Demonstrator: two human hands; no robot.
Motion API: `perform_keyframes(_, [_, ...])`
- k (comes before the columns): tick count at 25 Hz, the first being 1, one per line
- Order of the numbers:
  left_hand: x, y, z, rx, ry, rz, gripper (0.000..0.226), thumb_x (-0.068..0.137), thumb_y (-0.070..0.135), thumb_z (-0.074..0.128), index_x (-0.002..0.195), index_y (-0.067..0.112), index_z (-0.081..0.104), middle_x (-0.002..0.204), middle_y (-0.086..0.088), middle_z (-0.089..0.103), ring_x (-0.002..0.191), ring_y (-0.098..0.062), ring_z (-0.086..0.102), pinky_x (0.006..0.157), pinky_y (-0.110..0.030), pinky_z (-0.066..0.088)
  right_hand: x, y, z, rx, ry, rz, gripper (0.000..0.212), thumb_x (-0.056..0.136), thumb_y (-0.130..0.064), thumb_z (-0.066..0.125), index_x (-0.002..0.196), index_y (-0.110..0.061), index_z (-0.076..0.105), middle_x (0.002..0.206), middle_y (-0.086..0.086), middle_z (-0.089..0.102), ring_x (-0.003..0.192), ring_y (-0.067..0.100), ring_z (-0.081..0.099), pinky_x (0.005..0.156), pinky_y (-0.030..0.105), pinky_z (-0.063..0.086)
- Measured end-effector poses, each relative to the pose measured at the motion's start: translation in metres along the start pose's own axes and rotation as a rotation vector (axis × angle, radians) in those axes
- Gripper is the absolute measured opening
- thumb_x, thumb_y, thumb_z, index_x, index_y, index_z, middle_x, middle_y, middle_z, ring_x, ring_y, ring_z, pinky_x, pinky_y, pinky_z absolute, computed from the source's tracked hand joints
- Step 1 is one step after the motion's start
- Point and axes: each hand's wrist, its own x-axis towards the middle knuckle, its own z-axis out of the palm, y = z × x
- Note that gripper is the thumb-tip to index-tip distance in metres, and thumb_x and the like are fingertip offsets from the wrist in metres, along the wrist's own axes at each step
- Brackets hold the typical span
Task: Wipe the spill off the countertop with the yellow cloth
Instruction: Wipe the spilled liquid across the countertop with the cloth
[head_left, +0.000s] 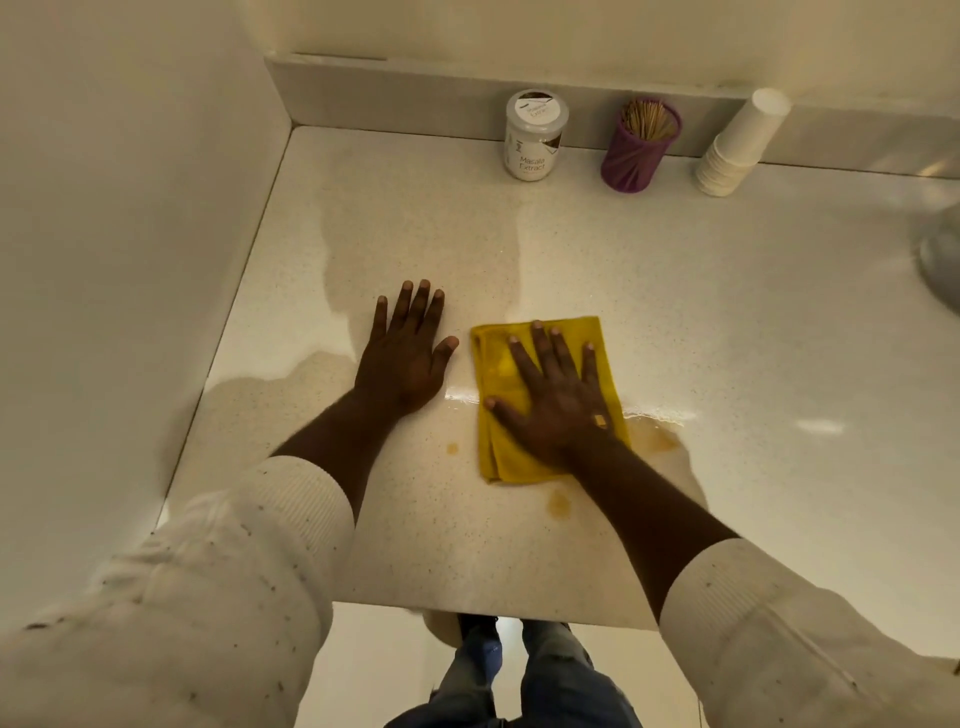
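Observation:
A folded yellow cloth (498, 441) lies flat on the pale speckled countertop (415, 218), near its middle. My right hand (558, 397) presses down on the cloth with fingers spread, palm flat. My left hand (408, 351) rests flat on the bare counter just left of the cloth, fingers apart, holding nothing. A brownish spill (657, 441) shows at the cloth's right edge. Two small amber drops sit on the counter, one drop (560, 503) below the cloth and another drop (452, 448) to its lower left.
Along the back ledge stand a white masala extract jar (534, 137), a purple toothpick holder (638, 148) and a stack of white paper cups (737, 148). A wall (119, 260) borders the counter on the left. A grey rounded object (943, 254) sits at the right edge. The counter's front edge (493, 613) is near my legs.

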Motion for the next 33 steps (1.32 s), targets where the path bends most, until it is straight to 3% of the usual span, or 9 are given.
perform_keyframes(8, [-0.041,-0.006,0.004,-0.037,-0.032,-0.022,0.067,0.106,0.046,0.022,0.161,0.014,0.003,0.170,-0.008,0.001,0.157,-0.023,-0.007,0.127,-0.046,-0.003,0.012,0.009,-0.002,-0.036,-0.067,0.119,0.099,0.084,-0.094,0.010,0.161,-0.035,-0.009,0.171,0.004,-0.008,0.155,0.026,-0.012,0.116,0.058,-0.020])
perform_keyframes(16, [-0.067,-0.001,0.007,-0.067,-0.004,-0.075,0.071,0.101,0.046,0.016,0.160,0.008,0.011,0.170,-0.011,0.007,0.157,-0.024,-0.001,0.127,-0.046,0.000,-0.026,-0.082,0.014,0.051,0.016,-0.082,0.097,0.087,-0.088,0.025,0.163,-0.029,0.009,0.171,0.009,0.004,0.156,0.030,-0.002,0.120,0.067,-0.001])
perform_keyframes(21, [-0.066,0.014,0.008,-0.060,-0.025,-0.014,0.073,0.101,0.050,0.016,0.161,0.009,0.008,0.170,-0.010,0.005,0.157,-0.023,-0.003,0.127,-0.045,-0.003,-0.055,-0.064,0.008,0.058,0.007,-0.050,0.096,0.087,-0.088,0.028,0.163,-0.033,0.006,0.172,0.005,0.002,0.157,0.027,-0.004,0.121,0.065,-0.003])
perform_keyframes(26, [-0.069,0.032,0.014,-0.033,-0.043,0.019,0.071,0.103,0.050,0.016,0.161,0.012,0.002,0.170,-0.008,0.000,0.156,-0.021,-0.007,0.127,-0.045,-0.004,-0.070,-0.005,-0.007,-0.009,-0.098,0.152,0.099,0.082,-0.094,0.015,0.161,-0.038,-0.007,0.170,0.001,-0.011,0.155,0.025,-0.014,0.120,0.060,-0.014])
perform_keyframes(33, [-0.080,0.056,0.023,-0.010,-0.033,0.095,0.069,0.105,0.048,0.020,0.160,0.011,0.004,0.170,-0.010,0.004,0.157,-0.023,-0.004,0.127,-0.044,-0.004,-0.092,0.039,-0.020,-0.010,-0.065,0.307,0.099,0.083,-0.094,0.009,0.161,-0.034,-0.007,0.170,0.004,-0.012,0.155,0.025,-0.014,0.120,0.064,-0.007])
